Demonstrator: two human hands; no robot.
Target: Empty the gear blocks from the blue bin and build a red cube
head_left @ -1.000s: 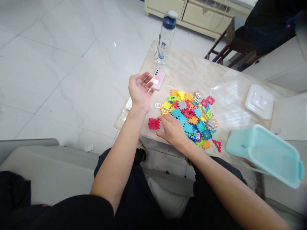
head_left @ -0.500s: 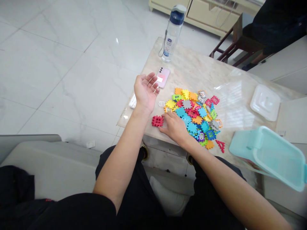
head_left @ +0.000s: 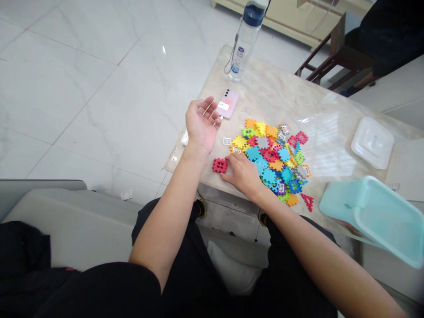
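Note:
My left hand (head_left: pixel 203 126) is raised over the table's left edge, palm up, with its fingers apart and nothing in it. Near its fingertips lies a pink phone (head_left: pixel 228 104). My right hand (head_left: pixel 243 173) rests low at the table's near edge, thumb and forefinger bent around the right side of a red toy building piece (head_left: pixel 220 165) with a window frame in it. Beside and beyond that hand spreads a pile of colourful notched plastic pieces (head_left: pixel 269 176). A small white window piece (head_left: pixel 227 141) lies between my hands.
A clear water bottle (head_left: pixel 245 44) with a blue lid stands at the table's far corner. To the right are a teal plastic bin (head_left: pixel 341 198) and a translucent lid (head_left: pixel 372 142). A person (head_left: pixel 391 39) is by a dark wooden stool (head_left: pixel 334 53) at the upper right.
The view has shifted slightly, so the table and its things sit a little further right. Both hands keep practically the same pose.

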